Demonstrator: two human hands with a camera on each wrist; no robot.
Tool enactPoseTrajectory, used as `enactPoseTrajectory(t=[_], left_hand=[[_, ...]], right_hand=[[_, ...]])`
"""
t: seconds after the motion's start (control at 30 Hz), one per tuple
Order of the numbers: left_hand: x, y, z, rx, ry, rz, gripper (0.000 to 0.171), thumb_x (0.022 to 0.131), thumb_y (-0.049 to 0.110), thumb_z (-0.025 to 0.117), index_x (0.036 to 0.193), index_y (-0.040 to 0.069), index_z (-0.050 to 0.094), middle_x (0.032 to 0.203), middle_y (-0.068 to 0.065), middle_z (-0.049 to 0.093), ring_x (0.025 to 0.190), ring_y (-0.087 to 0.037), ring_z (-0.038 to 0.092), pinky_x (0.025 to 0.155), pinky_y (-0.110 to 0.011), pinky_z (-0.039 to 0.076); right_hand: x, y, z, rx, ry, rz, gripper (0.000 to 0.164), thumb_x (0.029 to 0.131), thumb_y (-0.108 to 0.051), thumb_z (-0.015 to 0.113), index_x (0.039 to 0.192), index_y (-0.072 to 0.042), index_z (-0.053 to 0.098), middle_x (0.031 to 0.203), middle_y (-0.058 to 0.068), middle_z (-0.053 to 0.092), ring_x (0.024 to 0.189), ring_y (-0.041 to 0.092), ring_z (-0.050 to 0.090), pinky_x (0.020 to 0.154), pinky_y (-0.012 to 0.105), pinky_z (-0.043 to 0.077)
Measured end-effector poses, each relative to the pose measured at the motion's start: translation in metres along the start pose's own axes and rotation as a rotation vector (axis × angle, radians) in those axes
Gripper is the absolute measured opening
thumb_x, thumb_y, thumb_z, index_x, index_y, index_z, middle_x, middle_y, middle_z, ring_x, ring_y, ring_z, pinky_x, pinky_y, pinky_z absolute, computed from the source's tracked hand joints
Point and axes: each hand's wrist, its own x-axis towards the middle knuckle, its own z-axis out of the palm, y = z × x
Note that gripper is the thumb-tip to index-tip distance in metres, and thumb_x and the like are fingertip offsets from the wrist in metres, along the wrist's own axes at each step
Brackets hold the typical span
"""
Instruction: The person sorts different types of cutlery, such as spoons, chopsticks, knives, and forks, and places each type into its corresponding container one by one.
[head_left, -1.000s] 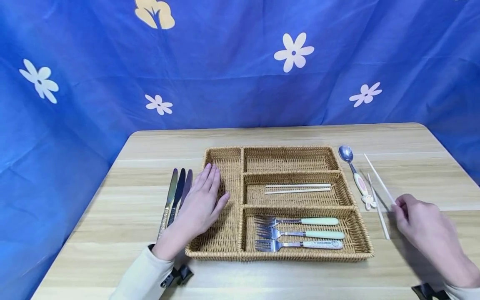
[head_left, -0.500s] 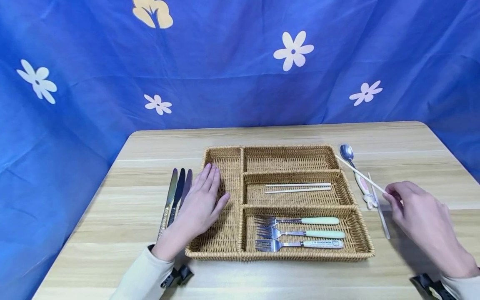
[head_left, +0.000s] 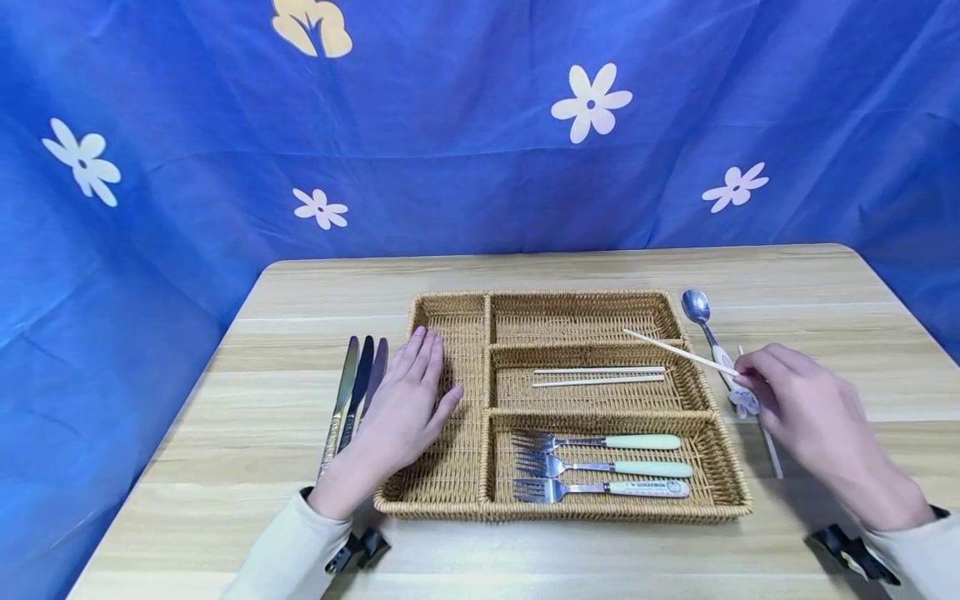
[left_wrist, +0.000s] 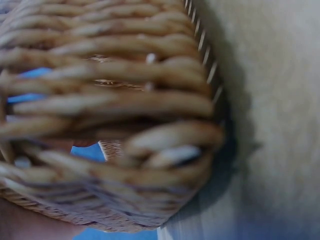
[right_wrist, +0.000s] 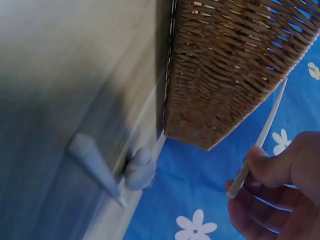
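My right hand (head_left: 806, 417) pinches a pale chopstick (head_left: 675, 349) by one end. Its other end reaches over the right side of the wicker tray (head_left: 600, 512), above the middle compartment, where two chopsticks (head_left: 597, 381) lie. The right wrist view shows thumb and fingers on the held chopstick (right_wrist: 265, 131). With straight fingers, my left hand (head_left: 405, 408) rests over the tray's left side and long left compartment. Tray weave (left_wrist: 105, 105) fills most of the left wrist view. Another chopstick (head_left: 773, 457) lies on the table, partly hidden by my right hand.
Several forks (head_left: 645, 442) lie in the tray's front compartment; its back compartment (head_left: 577, 321) shows bare weave. Right of the tray lies a spoon (head_left: 696, 307) with a rabbit-shaped handle end. Several knives (head_left: 345, 383) lie left, partly behind my left arm. Blue cloth (head_left: 465, 192) hangs behind.
My right hand has moved left, carrying the chopstick from right of the spoon to over the tray, and its far end has swung leftward. My left hand stays put.
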Motion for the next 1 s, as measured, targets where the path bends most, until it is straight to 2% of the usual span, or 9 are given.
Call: enactPoseTrajectory(t=[0.1,0.23,0.47,0.6,0.7,0.83,1.0], left_hand=[[0.000,0.000,0.001,0.006,-0.002,0.003,0.068,0.101,0.036,0.045,0.145,-0.013,0.026,0.154,-0.028,0.021,0.145,-0.039,0.012,0.119,-0.048,0.010],[0.001,-0.001,0.001,0.003,-0.001,0.004,0.069,0.101,0.036,0.045,0.145,-0.013,0.025,0.154,-0.028,0.021,0.145,-0.039,0.012,0.119,-0.048,0.010],[0.000,-0.001,0.001,-0.001,-0.004,-0.001,0.069,0.101,0.036,0.045,0.146,-0.013,0.025,0.154,-0.027,0.020,0.145,-0.038,0.011,0.119,-0.047,0.010],[0.000,-0.001,0.001,0.001,-0.004,-0.003,0.069,0.101,0.036,0.045,0.146,-0.013,0.025,0.154,-0.027,0.021,0.146,-0.038,0.011,0.119,-0.047,0.010],[0.001,-0.001,0.000,0.003,-0.005,-0.004,0.069,0.101,0.036,0.045,0.145,-0.013,0.025,0.154,-0.027,0.021,0.146,-0.038,0.011,0.119,-0.047,0.010],[0.000,-0.001,0.000,0.006,-0.008,-0.009,0.069,0.101,0.037,0.045,0.146,-0.012,0.025,0.154,-0.027,0.020,0.146,-0.037,0.010,0.119,-0.047,0.010],[0.001,-0.001,0.001,0.003,-0.012,-0.006,0.069,0.101,0.037,0.045,0.146,-0.012,0.025,0.154,-0.027,0.020,0.146,-0.037,0.011,0.119,-0.048,0.010]], right_hand=[[0.005,-0.004,0.002,0.010,-0.017,-0.047,0.040,0.058,0.014,0.072,0.094,-0.001,0.064,0.087,0.011,0.064,0.073,0.032,0.063,0.055,0.052,0.053],[0.013,-0.010,0.007,0.011,-0.020,-0.122,0.040,0.058,0.014,0.071,0.094,0.000,0.064,0.090,0.011,0.065,0.081,0.031,0.062,0.062,0.049,0.055],[0.026,-0.021,0.015,0.015,-0.008,-0.200,0.018,0.077,0.003,0.066,0.095,-0.001,0.066,0.092,0.009,0.065,0.086,0.031,0.062,0.072,0.048,0.055],[0.032,-0.027,0.016,-0.037,-0.069,-0.235,0.029,0.069,0.010,0.065,0.098,0.003,0.064,0.094,0.014,0.064,0.086,0.034,0.060,0.076,0.050,0.054],[0.036,-0.033,0.017,-0.098,-0.130,-0.259,0.040,0.060,0.017,0.062,0.099,0.004,0.062,0.095,0.017,0.063,0.087,0.036,0.058,0.076,0.052,0.052],[0.042,-0.042,0.022,-0.139,-0.178,-0.289,0.038,0.059,0.017,0.060,0.094,0.002,0.061,0.092,0.015,0.062,0.086,0.035,0.058,0.072,0.049,0.053],[0.050,-0.049,0.034,-0.152,-0.169,-0.323,0.033,0.059,0.018,0.058,0.086,0.000,0.061,0.083,0.010,0.060,0.077,0.030,0.057,0.063,0.041,0.054]])
